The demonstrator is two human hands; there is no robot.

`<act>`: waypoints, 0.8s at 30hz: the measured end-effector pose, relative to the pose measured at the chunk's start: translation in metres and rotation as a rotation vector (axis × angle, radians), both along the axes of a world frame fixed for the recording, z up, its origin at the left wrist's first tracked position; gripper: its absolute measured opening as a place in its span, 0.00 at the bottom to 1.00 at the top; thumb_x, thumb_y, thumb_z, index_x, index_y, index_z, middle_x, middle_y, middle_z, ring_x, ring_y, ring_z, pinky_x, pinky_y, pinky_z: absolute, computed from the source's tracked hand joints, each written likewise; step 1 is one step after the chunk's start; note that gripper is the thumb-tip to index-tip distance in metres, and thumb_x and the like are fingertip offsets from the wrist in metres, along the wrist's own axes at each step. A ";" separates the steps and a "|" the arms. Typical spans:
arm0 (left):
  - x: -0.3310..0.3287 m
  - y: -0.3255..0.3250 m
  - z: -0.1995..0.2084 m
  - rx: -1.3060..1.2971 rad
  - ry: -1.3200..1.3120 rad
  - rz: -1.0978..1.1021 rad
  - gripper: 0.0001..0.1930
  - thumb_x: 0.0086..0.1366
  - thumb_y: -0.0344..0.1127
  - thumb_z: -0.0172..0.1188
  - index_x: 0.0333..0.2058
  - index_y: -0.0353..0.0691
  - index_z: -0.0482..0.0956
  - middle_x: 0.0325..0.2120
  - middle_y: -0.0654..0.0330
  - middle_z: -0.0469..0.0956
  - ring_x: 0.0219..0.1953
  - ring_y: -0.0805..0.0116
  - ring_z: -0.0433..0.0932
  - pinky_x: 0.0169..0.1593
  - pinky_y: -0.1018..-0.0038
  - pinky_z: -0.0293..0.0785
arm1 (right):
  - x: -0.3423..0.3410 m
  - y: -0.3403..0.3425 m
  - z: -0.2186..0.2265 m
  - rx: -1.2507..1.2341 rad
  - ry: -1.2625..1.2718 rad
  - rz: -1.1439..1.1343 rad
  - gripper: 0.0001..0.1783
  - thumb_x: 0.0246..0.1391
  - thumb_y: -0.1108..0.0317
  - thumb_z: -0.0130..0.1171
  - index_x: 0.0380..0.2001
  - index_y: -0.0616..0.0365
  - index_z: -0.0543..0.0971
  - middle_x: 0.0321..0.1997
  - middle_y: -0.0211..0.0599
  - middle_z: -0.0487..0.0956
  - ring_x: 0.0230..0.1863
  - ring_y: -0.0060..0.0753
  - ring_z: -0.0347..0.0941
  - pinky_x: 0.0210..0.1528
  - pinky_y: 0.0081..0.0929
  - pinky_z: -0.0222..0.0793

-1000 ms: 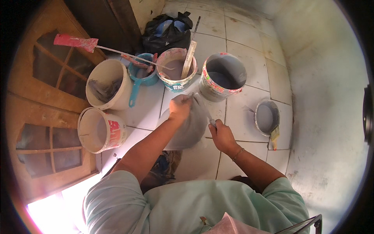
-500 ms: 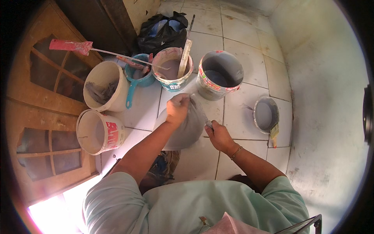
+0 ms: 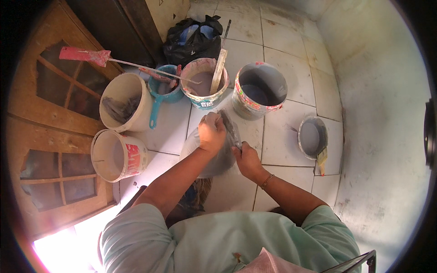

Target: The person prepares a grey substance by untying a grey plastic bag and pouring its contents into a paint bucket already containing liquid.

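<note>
A clear plastic bag (image 3: 217, 166) with grey material in it stands on the tiles in front of me. My left hand (image 3: 212, 133) is closed on the bag's upper edge. At the right side of its mouth, my right hand (image 3: 248, 161) grips the edge too, thumb on top. Between the hands the plastic is drawn into a narrow, folded strip. What the grey material is exactly, I cannot tell. Just beyond the bag is a grey-coated bucket (image 3: 248, 108) with red marks on its rim.
Beyond the bag, a teal-and-white bucket (image 3: 207, 103) carries a stick and a pink paint roller (image 3: 86, 55). A teal dipper (image 3: 154, 111) and two white buckets (image 3: 119, 128) (image 3: 137, 160) are at left. A small pail (image 3: 313, 157) with a brush (image 3: 322, 160) stands near the right wall. A black bag (image 3: 193, 50) lies farther back.
My hands have come closer together: the left shifted right and slightly nearer me, the right shifted left. The bag's mouth is gathered narrower between them.
</note>
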State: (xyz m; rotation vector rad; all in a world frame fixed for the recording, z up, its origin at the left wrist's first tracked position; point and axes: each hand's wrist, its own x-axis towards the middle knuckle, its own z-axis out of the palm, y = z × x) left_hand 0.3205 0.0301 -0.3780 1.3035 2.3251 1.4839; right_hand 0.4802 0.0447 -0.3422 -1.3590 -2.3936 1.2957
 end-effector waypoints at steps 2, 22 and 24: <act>-0.004 0.000 -0.005 -0.044 -0.114 -0.013 0.08 0.55 0.28 0.56 0.33 0.32 0.75 0.24 0.49 0.77 0.25 0.57 0.77 0.31 0.68 0.70 | -0.001 -0.001 -0.004 0.007 0.009 0.017 0.19 0.60 0.59 0.48 0.28 0.68 0.66 0.22 0.57 0.72 0.26 0.57 0.70 0.30 0.42 0.65; -0.016 0.001 0.016 -0.138 -0.417 -0.146 0.09 0.59 0.31 0.54 0.37 0.33 0.76 0.27 0.55 0.78 0.30 0.68 0.76 0.38 0.74 0.71 | 0.039 0.017 0.031 0.072 -0.195 0.117 0.19 0.59 0.58 0.46 0.30 0.68 0.67 0.25 0.60 0.75 0.31 0.62 0.72 0.36 0.48 0.67; -0.015 -0.001 0.013 -0.137 -0.453 -0.171 0.10 0.60 0.31 0.54 0.39 0.33 0.76 0.26 0.58 0.78 0.30 0.73 0.74 0.38 0.77 0.70 | 0.038 0.016 0.027 0.065 -0.134 0.130 0.19 0.59 0.58 0.46 0.30 0.68 0.67 0.26 0.61 0.75 0.32 0.63 0.72 0.37 0.49 0.66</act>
